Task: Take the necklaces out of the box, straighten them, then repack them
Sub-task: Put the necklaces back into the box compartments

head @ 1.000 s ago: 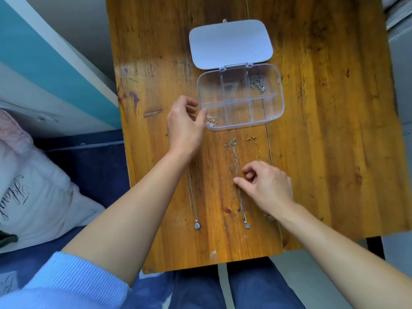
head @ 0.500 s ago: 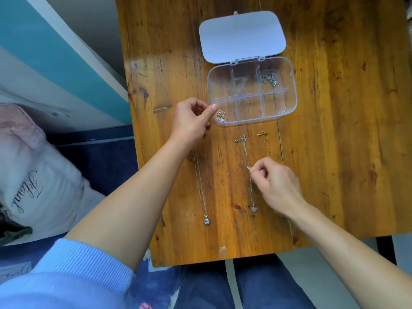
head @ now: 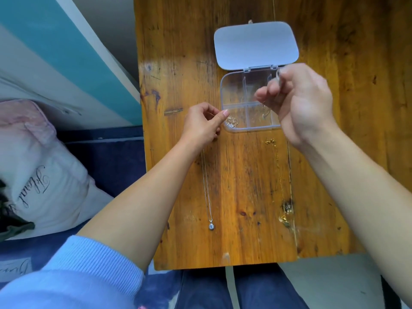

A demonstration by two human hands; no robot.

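A clear compartment box (head: 222,92) lies open on the wooden table (head: 243,188), its grey lid (head: 256,44) folded back. My right hand (head: 298,101) hovers over the box, pinched on a thin silver necklace (head: 265,112) that dangles, blurred, into the near compartments. Just left of the box, my left hand (head: 201,126) pinches the top end of a silver necklace with a blue pendant (head: 211,226), which lies straight towards me. A gold necklace (head: 279,172) lies straight on the table to the right. A small gold chain clump (head: 232,122) sits in the near-left compartment.
The table's near edge is just above my knees (head: 256,288). A pink and white cushion (head: 38,172) lies on the floor to the left, beside a teal and white wall (head: 73,70).
My right hand picked the middle silver necklace off the table and lifted it up over the box. My left hand stayed beside the box's near-left corner.
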